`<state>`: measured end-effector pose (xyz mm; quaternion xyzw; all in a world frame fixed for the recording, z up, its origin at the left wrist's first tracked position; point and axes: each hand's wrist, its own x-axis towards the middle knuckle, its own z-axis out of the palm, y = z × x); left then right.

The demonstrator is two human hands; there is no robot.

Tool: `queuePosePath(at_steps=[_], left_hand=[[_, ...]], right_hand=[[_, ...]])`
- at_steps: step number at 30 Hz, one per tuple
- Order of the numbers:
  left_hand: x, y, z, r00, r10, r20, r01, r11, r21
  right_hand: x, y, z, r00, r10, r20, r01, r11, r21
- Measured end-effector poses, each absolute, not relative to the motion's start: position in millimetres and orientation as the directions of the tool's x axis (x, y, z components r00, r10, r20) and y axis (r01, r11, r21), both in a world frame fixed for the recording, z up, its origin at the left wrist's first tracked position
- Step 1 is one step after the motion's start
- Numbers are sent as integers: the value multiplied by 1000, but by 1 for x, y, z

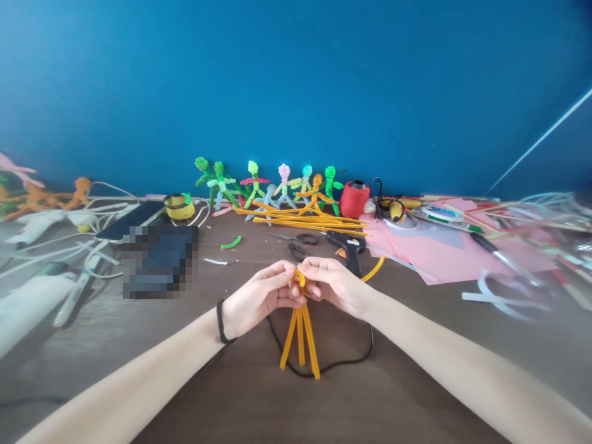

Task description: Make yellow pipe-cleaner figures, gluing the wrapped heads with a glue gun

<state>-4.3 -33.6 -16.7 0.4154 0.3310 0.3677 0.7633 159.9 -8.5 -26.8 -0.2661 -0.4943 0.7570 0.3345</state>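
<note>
My left hand (261, 296) and my right hand (333, 285) meet over the middle of the brown table (240, 394), both pinched on a bundle of orange pipe cleaners (300, 342). The top of the bundle is bent into a small loop between my fingertips. Three orange ends hang down toward me and splay apart. One more orange strand curves out to the right behind my right hand. A black band sits on my left wrist.
A black glue gun (346, 245) and scissors (296, 244) lie just beyond my hands, its cord looping under my wrists. Loose orange pipe cleaners (305, 220), a row of pipe-cleaner figures (277, 185), red yarn (354, 199), pink paper (439, 253) and cables (69, 246) crowd the back.
</note>
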Motion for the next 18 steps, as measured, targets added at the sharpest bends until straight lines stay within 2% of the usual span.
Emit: queuePosePath(at_steps=[9,18], left_hand=[[-5,-32,-18,539,811,-229,-347,461,817],[-7,-29,-14,558,790,-254,-405,526,748]], right_hand=[[161,-9,-25,-649,759,-58,-284,-312,-907],[164,-6,-26,-687,724,-69,-376,-435,-818]])
